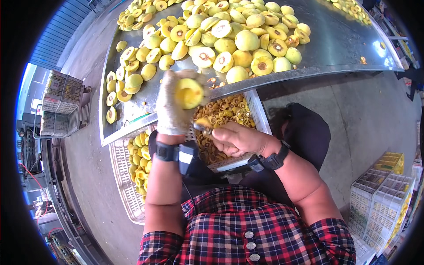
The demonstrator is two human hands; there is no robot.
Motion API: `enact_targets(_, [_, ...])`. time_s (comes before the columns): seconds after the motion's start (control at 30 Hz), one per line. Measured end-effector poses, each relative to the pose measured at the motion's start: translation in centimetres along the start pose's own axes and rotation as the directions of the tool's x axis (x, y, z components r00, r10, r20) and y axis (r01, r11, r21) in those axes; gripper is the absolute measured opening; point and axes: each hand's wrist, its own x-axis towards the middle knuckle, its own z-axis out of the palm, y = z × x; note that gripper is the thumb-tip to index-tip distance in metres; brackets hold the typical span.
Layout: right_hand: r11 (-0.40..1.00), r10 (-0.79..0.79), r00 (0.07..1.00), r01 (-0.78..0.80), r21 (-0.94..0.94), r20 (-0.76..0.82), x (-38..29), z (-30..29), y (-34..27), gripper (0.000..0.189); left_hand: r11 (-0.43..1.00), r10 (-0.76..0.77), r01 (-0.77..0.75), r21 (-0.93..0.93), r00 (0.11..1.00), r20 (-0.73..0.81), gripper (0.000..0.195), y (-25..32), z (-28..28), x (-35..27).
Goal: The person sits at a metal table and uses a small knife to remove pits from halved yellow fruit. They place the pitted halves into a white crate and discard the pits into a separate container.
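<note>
My left hand (174, 102), in a whitish knit glove, holds a yellow fruit half (189, 93) with its hollow facing up, over the near edge of the metal table. Just right of it, my bare right hand (233, 139) grips a small metal tool (202, 127), with a brownish-orange scrap at its tip; the tool's exact kind is blurred. Below that hand sits a plastic crate (260, 112) holding many cut-out pit pieces (228, 109). Halved fruit (203, 57) with brown pit centres lies heaped on the table beyond my hands.
The raised metal table rim (298, 74) runs across in front of me. A white plastic basket (124, 185) of hollowed fruit halves (139, 162) stands at my left. Stacked crates (381, 198) stand at the lower right, others (61, 102) at the far left.
</note>
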Motion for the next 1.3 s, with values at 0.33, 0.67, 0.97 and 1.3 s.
enact_targets(0.33, [0.530, -0.252, 0.800, -0.356, -0.770, -0.544, -3.7, -2.1, 1.0, 0.055, 0.642, 0.434, 0.159, 0.750, 0.730, -0.528, 0.042, 9.8, -16.7, -12.9])
enact_targets(0.67, [0.757, -0.527, 0.597, 0.006, -0.653, -0.605, -4.5, -3.5, -0.5, 0.044, 0.565, 0.459, 0.065, 0.822, 0.804, -0.379, 0.035, 8.4, -12.1, -9.0])
enact_targets(0.97, [0.845, -0.534, 0.462, 0.321, -0.428, -0.708, -4.9, -3.2, -1.5, 0.043, 0.372, 0.230, -0.092, 0.923, 0.973, 0.005, 0.036, 2.9, 0.9, 1.7])
enact_targets(1.3, [0.855, -0.500, 0.482, 0.407, -0.322, -0.720, -5.1, -2.9, -1.8, 0.042, -0.110, 0.078, -0.082, 0.991, 0.993, 0.091, 0.053, -4.0, 4.3, 9.8])
